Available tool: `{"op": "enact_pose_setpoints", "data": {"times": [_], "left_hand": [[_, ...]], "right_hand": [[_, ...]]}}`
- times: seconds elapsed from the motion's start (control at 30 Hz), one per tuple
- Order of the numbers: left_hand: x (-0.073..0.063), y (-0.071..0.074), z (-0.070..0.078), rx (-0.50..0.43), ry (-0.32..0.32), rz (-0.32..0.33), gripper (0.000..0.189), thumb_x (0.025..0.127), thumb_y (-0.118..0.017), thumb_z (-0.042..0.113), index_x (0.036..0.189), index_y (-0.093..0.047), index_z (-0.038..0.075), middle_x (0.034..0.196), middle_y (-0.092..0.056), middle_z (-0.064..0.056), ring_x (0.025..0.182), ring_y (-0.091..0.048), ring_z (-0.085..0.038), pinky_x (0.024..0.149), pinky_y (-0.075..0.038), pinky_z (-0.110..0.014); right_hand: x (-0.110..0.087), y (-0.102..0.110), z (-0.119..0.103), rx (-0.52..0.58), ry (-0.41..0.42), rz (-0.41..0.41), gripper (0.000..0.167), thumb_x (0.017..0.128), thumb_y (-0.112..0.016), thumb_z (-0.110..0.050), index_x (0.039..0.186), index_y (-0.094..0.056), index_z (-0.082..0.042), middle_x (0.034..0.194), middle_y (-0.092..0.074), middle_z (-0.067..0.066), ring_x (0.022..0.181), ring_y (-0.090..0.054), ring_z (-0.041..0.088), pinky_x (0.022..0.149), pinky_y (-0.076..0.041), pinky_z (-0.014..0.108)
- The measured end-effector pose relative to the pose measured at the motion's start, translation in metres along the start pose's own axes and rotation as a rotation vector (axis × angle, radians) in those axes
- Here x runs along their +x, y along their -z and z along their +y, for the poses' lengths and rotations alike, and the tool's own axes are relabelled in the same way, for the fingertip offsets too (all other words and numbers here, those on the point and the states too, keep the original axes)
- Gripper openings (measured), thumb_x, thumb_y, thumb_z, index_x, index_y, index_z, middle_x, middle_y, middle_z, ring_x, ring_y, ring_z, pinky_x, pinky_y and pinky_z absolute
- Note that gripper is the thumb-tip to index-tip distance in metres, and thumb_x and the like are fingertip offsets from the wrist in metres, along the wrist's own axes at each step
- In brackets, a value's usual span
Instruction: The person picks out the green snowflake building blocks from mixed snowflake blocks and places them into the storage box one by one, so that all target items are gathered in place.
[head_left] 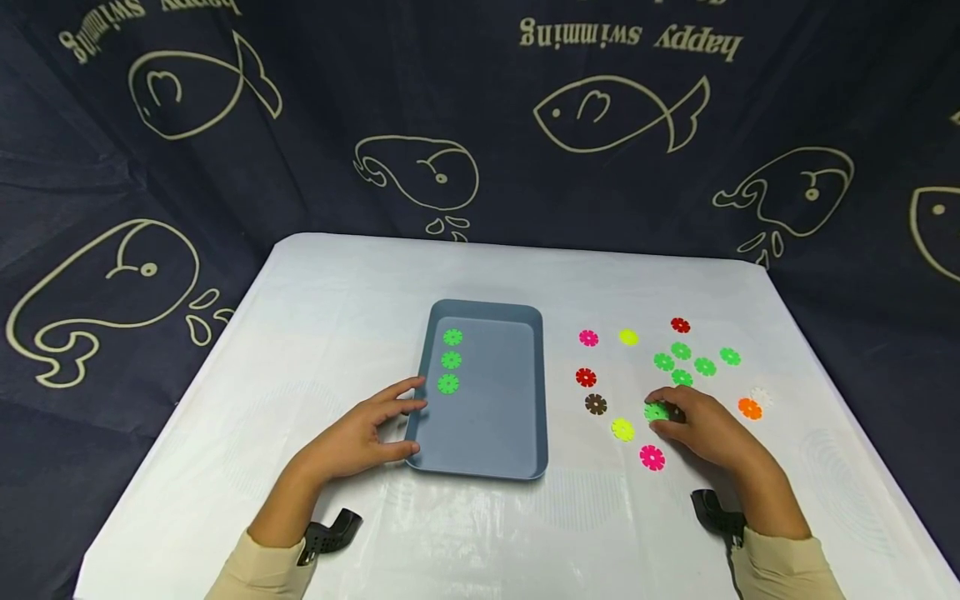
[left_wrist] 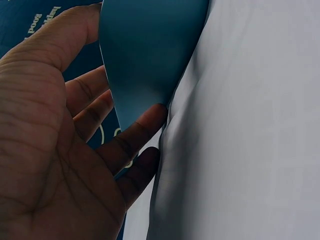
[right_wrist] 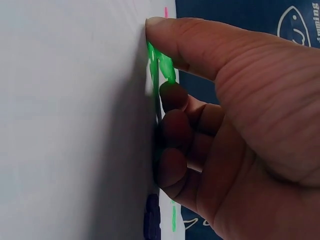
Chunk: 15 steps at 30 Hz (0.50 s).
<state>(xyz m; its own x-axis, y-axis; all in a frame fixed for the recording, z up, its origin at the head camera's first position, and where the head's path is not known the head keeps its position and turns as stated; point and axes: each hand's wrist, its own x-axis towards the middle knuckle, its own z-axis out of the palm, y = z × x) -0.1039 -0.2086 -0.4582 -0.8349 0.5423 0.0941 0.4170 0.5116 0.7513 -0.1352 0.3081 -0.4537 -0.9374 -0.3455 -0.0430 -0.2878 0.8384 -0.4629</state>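
A grey-blue tray (head_left: 487,433) lies on the table with three green notched discs (head_left: 451,360) in a column along its left side. My left hand (head_left: 360,433) rests against the tray's left wall, its fingers spread and fairly straight; the left wrist view shows fingertips touching the tray's side (left_wrist: 150,55). Right of the tray, my right hand (head_left: 701,425) pinches a green notched disc (head_left: 656,412) between thumb and index finger, low over the table. In the right wrist view, the green plastic (right_wrist: 166,67) shows between those fingertips, partly hidden by the thumb.
Several more green discs (head_left: 705,367) lie beyond my right hand. Around it are pink (head_left: 652,457), yellow (head_left: 622,429), brown (head_left: 596,404), red (head_left: 586,377), orange (head_left: 750,408) and white (head_left: 761,395) discs. A dark fish-printed cloth (head_left: 480,108) hangs behind the white table (head_left: 337,283).
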Motion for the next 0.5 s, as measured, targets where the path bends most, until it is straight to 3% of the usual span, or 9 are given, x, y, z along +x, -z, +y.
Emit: {"op": "enact_pose_setpoints", "data": {"times": [0.5], "left_hand": [[0.0006,-0.0007,-0.0021,-0.008,-0.003,0.0,0.06,0.087,-0.079,0.036,0.138,-0.06,0.01,0.159,-0.032,0.006,0.144,-0.032,-0.024,0.108,-0.037,-0.05]], "right_hand": [[-0.0016,0.0018,-0.0017,0.03,-0.032,-0.03,0.035,0.085,-0.078,-0.014,0.118,-0.067,-0.009,0.107,-0.064,0.006,0.098,-0.056,0.026,0.09,-0.048,0.051]]}}
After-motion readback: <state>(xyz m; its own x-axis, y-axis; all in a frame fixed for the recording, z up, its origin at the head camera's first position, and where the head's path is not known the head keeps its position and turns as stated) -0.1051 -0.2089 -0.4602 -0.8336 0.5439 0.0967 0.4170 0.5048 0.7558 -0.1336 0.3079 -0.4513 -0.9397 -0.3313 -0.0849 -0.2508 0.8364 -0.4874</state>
